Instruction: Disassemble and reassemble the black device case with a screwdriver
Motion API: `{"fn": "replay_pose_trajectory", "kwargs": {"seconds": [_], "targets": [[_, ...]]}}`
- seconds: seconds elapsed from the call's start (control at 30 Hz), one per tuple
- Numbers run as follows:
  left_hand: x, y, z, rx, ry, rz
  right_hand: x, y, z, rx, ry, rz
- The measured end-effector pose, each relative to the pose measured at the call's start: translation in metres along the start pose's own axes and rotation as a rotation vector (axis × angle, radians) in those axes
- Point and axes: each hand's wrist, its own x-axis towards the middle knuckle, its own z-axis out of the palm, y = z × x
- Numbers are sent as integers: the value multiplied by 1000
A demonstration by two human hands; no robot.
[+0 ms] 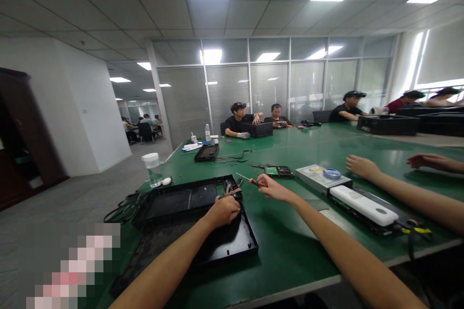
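Observation:
My right hand (271, 188) is closed on a screwdriver (253, 181) with a red and black handle. Its thin metal shaft points left and up, away from me, clear of the black case. My left hand (224, 210) hangs over the black plastic case (188, 198), its fingers curled together; whatever they pinch, if anything, is hidden. Coloured ribbon wires (229, 189) run just beyond those fingers, at the case's right end. A flat black panel (239, 236) lies nearest me, partly under my left forearm.
A water jug (152, 171) and black cables (125, 206) stand left of the case. Rightward lie a green circuit board in a frame (278, 171), a silver drive box (321, 177) and a white device (362, 205). A co-worker's hands (362, 166) rest nearby; others sit across the table.

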Motion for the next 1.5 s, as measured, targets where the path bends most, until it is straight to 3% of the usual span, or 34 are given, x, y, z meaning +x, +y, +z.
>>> {"fn": "replay_pose_trajectory", "kwargs": {"seconds": [0.07, 0.13, 0.33, 0.5, 1.0, 1.13, 1.3, 1.5], "targets": [[-1, -1, 1, 8, 16, -7, 0, -6, -7, 108, -30, 16], [-1, -3, 4, 8, 39, -32, -1, -12, -12, 126, 27, 13], [-3, -3, 9, 13, 89, -215, -4, -23, 0, -21, 199, -76], [-2, -1, 7, 6, 70, -252, -6, -26, 8, -221, 260, -168], [-1, -2, 7, 10, 59, -250, -12, -49, 4, -486, 200, -209], [-2, -1, 7, 6, 51, -275, -17, -72, 5, -685, 169, -226], [-2, 2, 3, -19, 56, -288, -13, -106, 15, -748, 34, -268], [0, 6, 0, -12, 47, -291, 2, -127, 18, -1042, 91, -131]]}}
